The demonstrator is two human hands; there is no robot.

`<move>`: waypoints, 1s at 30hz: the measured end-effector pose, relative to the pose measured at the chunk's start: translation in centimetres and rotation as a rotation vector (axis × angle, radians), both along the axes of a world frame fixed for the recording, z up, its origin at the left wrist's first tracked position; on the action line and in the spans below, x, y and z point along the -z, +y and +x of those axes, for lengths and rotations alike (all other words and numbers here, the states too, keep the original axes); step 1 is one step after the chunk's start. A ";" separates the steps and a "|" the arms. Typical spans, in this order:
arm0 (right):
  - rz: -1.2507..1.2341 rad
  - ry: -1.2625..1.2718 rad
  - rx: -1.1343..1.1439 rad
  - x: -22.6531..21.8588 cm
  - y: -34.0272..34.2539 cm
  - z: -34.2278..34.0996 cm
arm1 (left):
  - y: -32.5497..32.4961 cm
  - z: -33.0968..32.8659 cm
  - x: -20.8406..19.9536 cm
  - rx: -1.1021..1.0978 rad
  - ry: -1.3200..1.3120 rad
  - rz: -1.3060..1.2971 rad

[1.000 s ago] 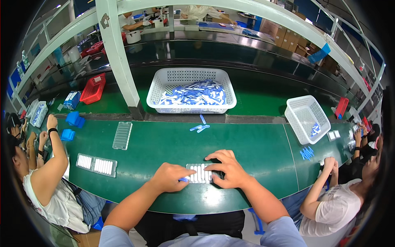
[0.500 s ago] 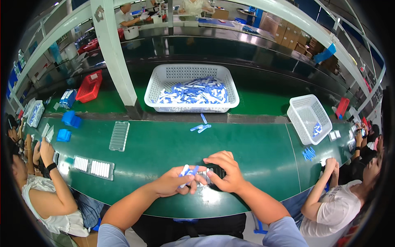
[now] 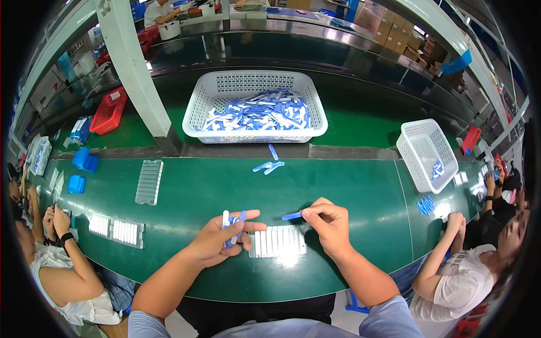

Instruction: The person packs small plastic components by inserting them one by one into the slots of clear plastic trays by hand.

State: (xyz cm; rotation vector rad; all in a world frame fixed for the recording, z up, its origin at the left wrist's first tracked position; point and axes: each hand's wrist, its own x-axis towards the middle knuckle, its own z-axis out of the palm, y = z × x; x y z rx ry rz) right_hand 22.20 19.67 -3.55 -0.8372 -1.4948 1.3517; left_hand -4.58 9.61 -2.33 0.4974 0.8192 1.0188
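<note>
My left hand [image 3: 213,242] is closed around several small blue and white plastic sticks [image 3: 226,218], which poke up past the thumb; its index finger stretches out to the right. Between thumb and fingertips, my right hand [image 3: 332,228] pinches one blue stick [image 3: 291,216], its free end pointing left. Just below that stick lies a clear plastic slotted tray [image 3: 277,243] on the green table, between my two hands. Glare on the tray makes it hard to see what its slots hold. Fingers of the left hand reach its left edge.
Beyond my hands stands a large white basket [image 3: 256,137] full of blue and white sticks. A few loose sticks [image 3: 269,167] lie before it. Another clear tray [image 3: 149,183] and a filled one [image 3: 127,234] lie left. A smaller white basket [image 3: 414,163] stands right. People sit on both sides.
My hands have moved apart, uncovering the slotted tray between them. The right hand now holds a single blue stick up over the tray's far right side. The head view has shifted slightly.
</note>
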 end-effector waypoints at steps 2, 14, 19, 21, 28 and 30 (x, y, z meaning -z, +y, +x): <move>-0.045 0.015 0.013 -0.6 0.0 -0.1 | 0.2 -0.3 0.1 -0.001 -0.086 -0.015; 0.662 -0.692 -0.563 -3.4 0.3 2.4 | 0.4 -0.5 -0.1 0.056 -0.093 -0.047; 0.682 -0.581 -0.286 -2.3 0.6 1.7 | -0.1 0.2 -0.2 0.104 -0.039 -0.001; 0.651 -0.483 -0.213 -2.1 -0.1 0.6 | -0.3 0.5 -0.1 0.175 -0.033 0.030; 0.683 -0.527 -0.088 -1.9 -0.8 -0.7 | -0.5 1.1 -0.2 0.383 0.056 0.103; 0.663 -0.605 -0.062 -1.7 -0.2 -0.4 | -0.5 0.5 -0.1 0.299 0.048 0.086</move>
